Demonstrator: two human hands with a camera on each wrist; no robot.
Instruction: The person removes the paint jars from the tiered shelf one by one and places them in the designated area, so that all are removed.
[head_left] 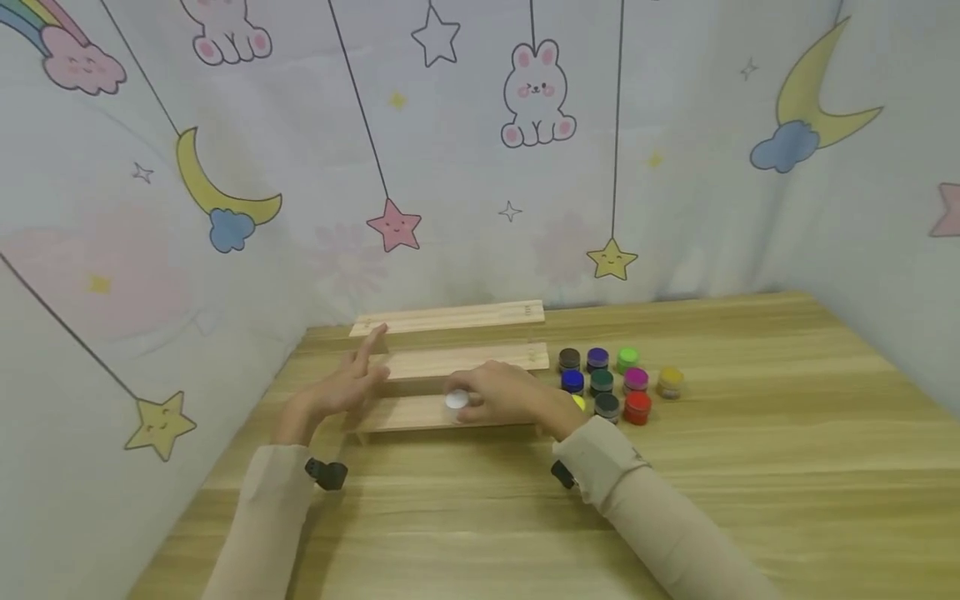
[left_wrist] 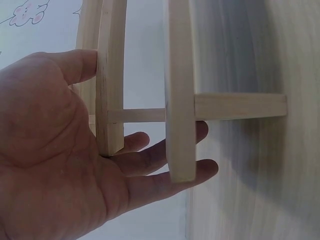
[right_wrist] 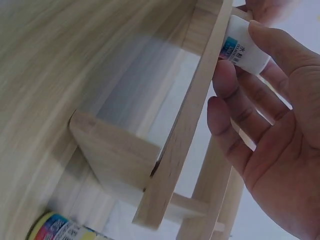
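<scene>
A pale wooden three-step rack (head_left: 408, 414) stands on the table. Over its lowest step, my right hand (head_left: 510, 396) pinches a small white paint jar (head_left: 457, 401) between thumb and fingers. The jar (right_wrist: 245, 46) has a printed label with a blue patch and lies tilted beside the step's edge in the right wrist view; whether it bears on the step I cannot tell. At the rack's left end is my left hand (head_left: 341, 393), its thumb touching one plank (left_wrist: 111, 90). The other fingers reach, fairly straight, past the plank ends and are partly covered by the lowest plank (left_wrist: 181, 140).
Right of the rack several paint jars sit in rows, among them a red jar (head_left: 637, 407), a magenta jar (head_left: 636, 381) and a light green jar (head_left: 628, 360). A yellow jar (head_left: 578, 402) is partly hidden by my right wrist. A patterned curtain (head_left: 465, 167) hangs behind the table (head_left: 750, 500).
</scene>
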